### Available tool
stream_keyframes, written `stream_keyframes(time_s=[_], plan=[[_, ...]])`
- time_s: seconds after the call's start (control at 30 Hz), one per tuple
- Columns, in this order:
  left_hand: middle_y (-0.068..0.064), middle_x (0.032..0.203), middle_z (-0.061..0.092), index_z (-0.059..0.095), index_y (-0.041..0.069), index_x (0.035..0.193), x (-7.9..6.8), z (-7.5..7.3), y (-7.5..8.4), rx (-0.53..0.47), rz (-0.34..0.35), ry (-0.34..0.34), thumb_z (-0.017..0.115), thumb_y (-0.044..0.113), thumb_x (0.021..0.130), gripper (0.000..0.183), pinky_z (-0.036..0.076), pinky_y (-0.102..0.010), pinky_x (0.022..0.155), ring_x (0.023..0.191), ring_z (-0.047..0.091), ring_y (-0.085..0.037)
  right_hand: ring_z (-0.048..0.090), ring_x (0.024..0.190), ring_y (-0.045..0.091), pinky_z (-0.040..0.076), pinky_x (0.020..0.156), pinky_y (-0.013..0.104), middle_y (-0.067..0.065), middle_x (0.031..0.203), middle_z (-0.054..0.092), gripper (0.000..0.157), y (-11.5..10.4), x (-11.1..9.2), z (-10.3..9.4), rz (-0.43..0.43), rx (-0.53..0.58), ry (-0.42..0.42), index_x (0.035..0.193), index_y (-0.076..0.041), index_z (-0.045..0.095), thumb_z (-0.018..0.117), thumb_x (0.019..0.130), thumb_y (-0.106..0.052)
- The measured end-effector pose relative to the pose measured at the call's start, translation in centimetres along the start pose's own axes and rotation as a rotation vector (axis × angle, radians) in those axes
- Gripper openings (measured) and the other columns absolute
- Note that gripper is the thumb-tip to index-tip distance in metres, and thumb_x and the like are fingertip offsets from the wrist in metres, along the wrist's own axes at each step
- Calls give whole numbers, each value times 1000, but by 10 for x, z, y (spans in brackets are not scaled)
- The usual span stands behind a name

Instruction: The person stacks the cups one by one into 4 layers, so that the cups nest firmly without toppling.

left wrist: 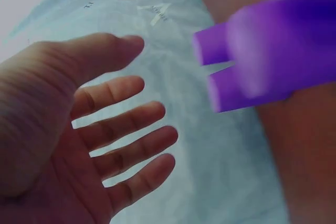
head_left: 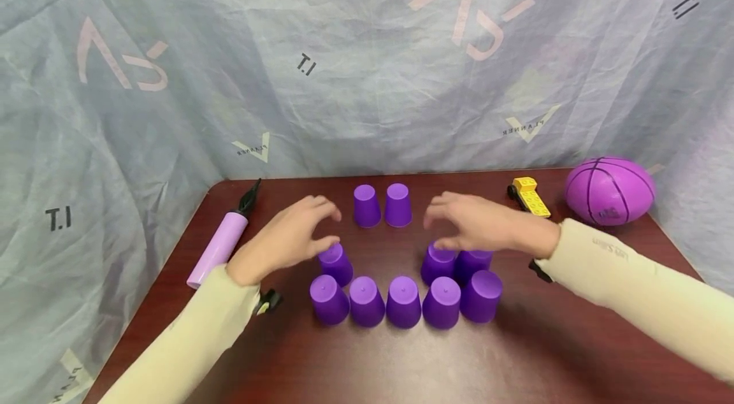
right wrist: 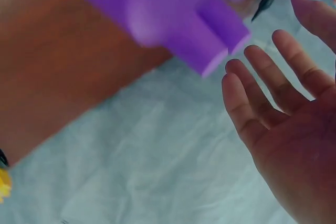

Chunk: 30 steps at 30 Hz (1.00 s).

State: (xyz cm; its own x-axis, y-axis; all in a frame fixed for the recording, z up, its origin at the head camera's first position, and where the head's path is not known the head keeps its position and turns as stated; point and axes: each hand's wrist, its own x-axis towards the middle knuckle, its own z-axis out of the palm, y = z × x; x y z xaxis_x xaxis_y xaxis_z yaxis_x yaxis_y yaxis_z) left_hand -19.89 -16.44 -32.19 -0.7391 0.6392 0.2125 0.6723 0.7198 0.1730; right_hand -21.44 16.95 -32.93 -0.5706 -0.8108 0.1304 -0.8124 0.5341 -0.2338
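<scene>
Upside-down purple cups stand on the table in groups. Several form a front row, with a middle cup [head_left: 404,303] at its centre. Behind that row are one left cup [head_left: 337,266] and two right cups [head_left: 439,266]. Farther back, two cups [head_left: 367,206] stand side by side. My left hand [head_left: 292,235] hovers over the left cup, fingers spread and holding nothing; the left wrist view shows its bare palm. Over the right pair hovers my right hand [head_left: 478,222], also holding nothing, its fingers extended in the right wrist view. In the head view it partly hides the right pair's tops.
A lilac hand pump [head_left: 216,250] with a black tip lies at the table's left. Toward the back right are a yellow toy-brick vehicle [head_left: 531,197] and a purple ball [head_left: 610,191] with black lines. Printed grey cloth [head_left: 367,111] hangs behind the dark brown table [head_left: 401,366].
</scene>
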Motion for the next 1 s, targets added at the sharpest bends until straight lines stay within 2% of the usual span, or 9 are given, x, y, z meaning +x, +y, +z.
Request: stream_keyframes(time_s=[0.13, 0.27, 0.47, 0.77, 0.9, 1.0], plan=[[6, 107, 57, 63, 15, 103, -25, 18, -5, -38, -55, 34, 78, 28, 78, 32, 46, -34, 81, 98, 51, -14, 49, 93, 13, 45, 78, 32, -4, 102, 57, 25, -8, -18, 13, -17, 23, 12, 100, -14, 64, 76, 80, -24], [8, 106, 57, 64, 16, 102, -35, 31, -11, -90, -81, 38, 78, 28, 78, 31, 46, -34, 84, 100, 51, -12, 47, 88, 11, 44, 74, 29, -6, 99, 57, 24, -8, -23, 22, 7, 37, 37, 99, -14, 64, 77, 80, -22], [9, 98, 57, 63, 18, 97, -36, 42, -16, -119, -60, 6, 79, 27, 77, 27, 46, -32, 82, 94, 52, -11, 45, 80, 10, 42, 66, 27, -9, 88, 54, 25, -8, -25, 25, 41, 33, 33, 94, -17, 63, 79, 77, -23], [10, 94, 55, 61, 19, 97, -34, 42, -14, -133, -52, -12, 79, 23, 77, 26, 46, -30, 77, 88, 50, -8, 47, 77, 12, 40, 63, 26, -11, 79, 51, 27, -6, -26, 25, 89, 49, 4, 88, -18, 59, 81, 74, -21], [10, 93, 55, 62, 19, 96, -33, 43, -17, -132, -32, -5, 78, 21, 77, 25, 45, -28, 73, 85, 49, -7, 47, 77, 13, 40, 63, 27, -10, 79, 51, 25, -3, -24, 24, 69, 44, 20, 87, -18, 59, 80, 75, -22], [8, 91, 55, 63, 18, 95, -27, 43, -25, -130, -27, 21, 78, 20, 76, 24, 45, -27, 71, 83, 49, -8, 49, 78, 14, 42, 65, 29, -8, 81, 52, 24, 1, -19, 18, 69, 36, 65, 88, -18, 60, 80, 76, -24]])
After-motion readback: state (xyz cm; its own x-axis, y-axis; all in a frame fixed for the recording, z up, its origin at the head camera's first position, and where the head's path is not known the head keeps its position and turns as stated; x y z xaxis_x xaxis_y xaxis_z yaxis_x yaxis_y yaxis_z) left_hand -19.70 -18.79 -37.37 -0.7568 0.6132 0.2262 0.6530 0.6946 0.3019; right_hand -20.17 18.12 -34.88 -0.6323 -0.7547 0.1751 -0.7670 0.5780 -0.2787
